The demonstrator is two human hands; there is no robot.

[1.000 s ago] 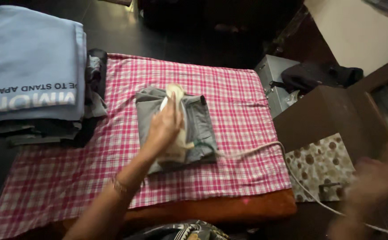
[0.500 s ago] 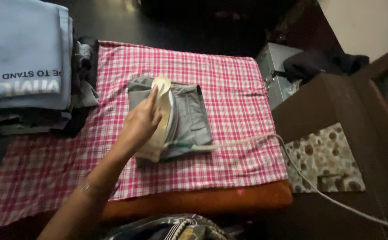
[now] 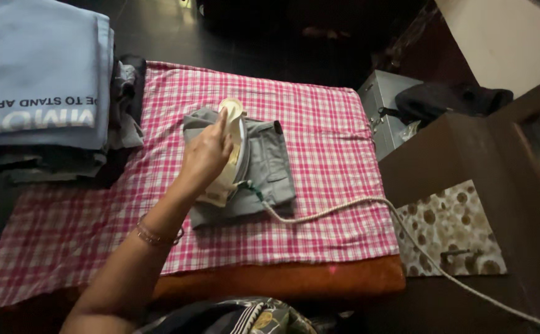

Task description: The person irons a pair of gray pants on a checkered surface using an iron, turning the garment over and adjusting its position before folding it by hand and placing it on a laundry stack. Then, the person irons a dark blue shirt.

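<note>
Since half a second ago iron slid up the grey garment | left hand clenched around iron's handle | garment on pink checked cloth | right hand unseen

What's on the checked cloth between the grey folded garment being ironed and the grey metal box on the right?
In the head view, only bare pink-and-white checked cloth lies between the folded grey garment and the grey metal box; the white cord runs nearer the front.

A home ironing spot: checked cloth over a padded board, folded clothes stacked beside.
</note>
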